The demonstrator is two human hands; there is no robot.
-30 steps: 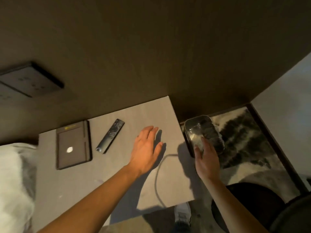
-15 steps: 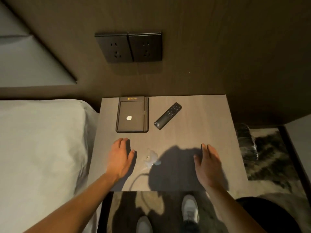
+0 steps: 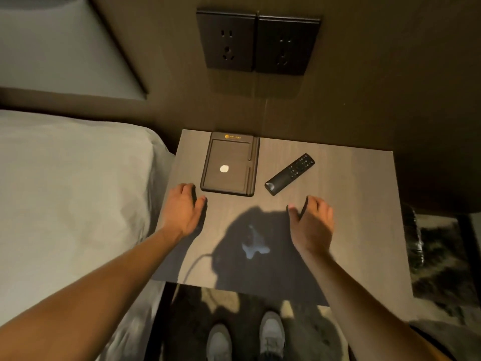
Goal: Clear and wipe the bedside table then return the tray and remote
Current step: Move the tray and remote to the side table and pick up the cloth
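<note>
Both hands are out over the bedside table (image 3: 364,230), fingers loose and holding nothing. Left hand (image 3: 182,212) sits near the table's left edge, right hand (image 3: 313,222) over toward the middle-right. Just past the left hand's fingertips is the dark tray (image 3: 230,165) with a small pale thing (image 3: 224,168) in it. Remote (image 3: 289,170) lies angled just beyond the right hand, beside the tray, not touching it. Small wet-looking smear (image 3: 253,247) between the wrists.

dark brown tray (image 3: 230,165), black remote (image 3: 289,174), grey-brown wood-grain table (image 3: 351,230).
</note>
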